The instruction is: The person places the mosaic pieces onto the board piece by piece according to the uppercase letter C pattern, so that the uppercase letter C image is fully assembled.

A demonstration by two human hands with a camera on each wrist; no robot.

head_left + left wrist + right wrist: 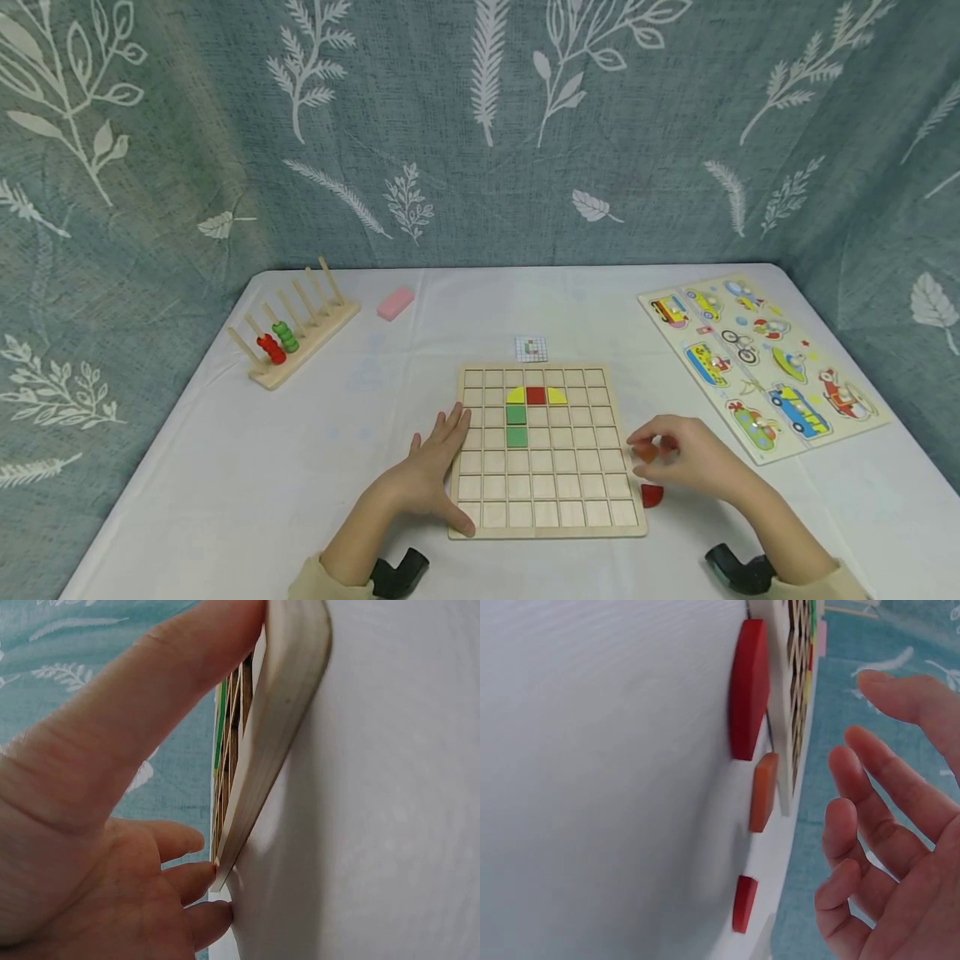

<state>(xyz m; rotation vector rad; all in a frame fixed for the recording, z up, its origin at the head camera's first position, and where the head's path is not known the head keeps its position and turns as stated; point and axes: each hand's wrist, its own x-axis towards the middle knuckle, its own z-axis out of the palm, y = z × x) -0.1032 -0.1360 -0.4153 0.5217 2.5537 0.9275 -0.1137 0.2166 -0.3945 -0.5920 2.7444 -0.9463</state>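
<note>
A square wooden grid board (545,533) lies on the white table, with yellow quarter-round pieces (557,396), a red square (536,396) and two green squares (517,437) in its cells. My left hand (423,475) rests along its left edge, thumb on the near corner and fingers spread. To the right of the board, my right hand (690,454) hovers with loosely bent fingers and nothing between them. Below it lie an orange piece (763,793), a small red piece (744,904) and, nearer me, a red quarter-round piece (652,496).
A small pattern card (531,348) lies behind the board. At the back left stand a wooden peg rack (307,346) with red and green beads and a pink block (395,303). A vehicle picture puzzle board (765,367) lies at the right.
</note>
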